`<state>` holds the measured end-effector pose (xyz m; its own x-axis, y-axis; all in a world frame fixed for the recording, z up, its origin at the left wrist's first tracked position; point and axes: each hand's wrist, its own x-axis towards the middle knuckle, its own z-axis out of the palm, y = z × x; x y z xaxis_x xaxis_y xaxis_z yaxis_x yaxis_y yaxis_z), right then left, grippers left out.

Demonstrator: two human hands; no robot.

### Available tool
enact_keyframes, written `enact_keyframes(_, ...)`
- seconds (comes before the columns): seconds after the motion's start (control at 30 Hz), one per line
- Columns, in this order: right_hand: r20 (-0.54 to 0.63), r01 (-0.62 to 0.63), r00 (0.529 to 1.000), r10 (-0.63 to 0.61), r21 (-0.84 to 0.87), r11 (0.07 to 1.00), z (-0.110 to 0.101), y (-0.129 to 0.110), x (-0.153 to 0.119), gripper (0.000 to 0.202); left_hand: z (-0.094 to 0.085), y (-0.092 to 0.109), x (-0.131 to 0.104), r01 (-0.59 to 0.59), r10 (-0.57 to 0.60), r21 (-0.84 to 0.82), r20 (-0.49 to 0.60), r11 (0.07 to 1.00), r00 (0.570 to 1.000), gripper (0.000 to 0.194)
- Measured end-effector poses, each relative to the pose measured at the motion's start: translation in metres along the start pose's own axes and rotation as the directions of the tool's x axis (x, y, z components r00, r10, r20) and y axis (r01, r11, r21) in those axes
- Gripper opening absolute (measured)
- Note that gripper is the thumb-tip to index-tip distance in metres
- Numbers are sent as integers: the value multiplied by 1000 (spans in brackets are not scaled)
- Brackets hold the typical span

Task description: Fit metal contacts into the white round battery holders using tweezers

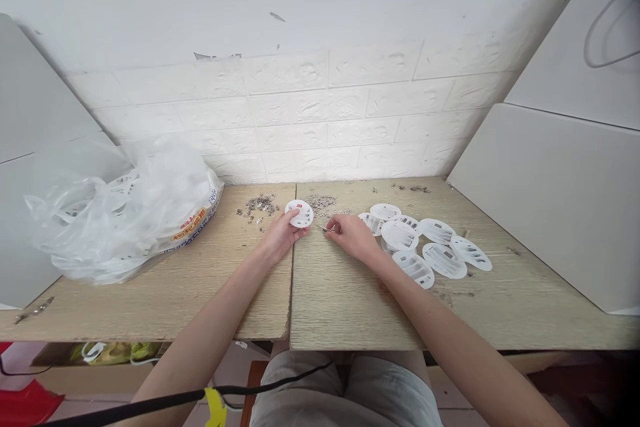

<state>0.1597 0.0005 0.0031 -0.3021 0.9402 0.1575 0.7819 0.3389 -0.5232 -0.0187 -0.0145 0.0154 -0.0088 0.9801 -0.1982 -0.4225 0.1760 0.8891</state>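
My left hand [283,235] grips a round white plastic disc [301,216] by its lower left edge, thumb on top. The disc is tilted toward me and shows small dark slots and a reddish patch. Close by on the right, my right hand [350,235] is closed on a thin metal tool [324,228], perhaps tweezers, whose tip points at the disc. Whether the tip holds anything is too small to tell. Behind the hands lie a pile of small metal pieces [321,201] and a second, darker pile of metal pieces [261,204].
Several white slotted discs [444,260] lie overlapping to the right of my right hand. A clear plastic bag [145,213] stands at the left. White panels [555,207] flank both sides, and a brick-patterned wall [320,107] closes the back. A black cable [150,407] crosses below the table.
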Motion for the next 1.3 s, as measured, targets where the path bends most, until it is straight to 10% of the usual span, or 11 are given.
enact_keyframes(1.03, 65, 129, 991, -116, -267, 955, -14, -12, -7, 16, 1, -3, -2, -89, 85, 72, 56, 993, 995, 23)
enact_keyframes(1.3, -30, 117, 993, -116, 19, 993, -11, -9, -6, 20, 3, 0, -5, -57, 50, 48, 140, 997, 989, 24)
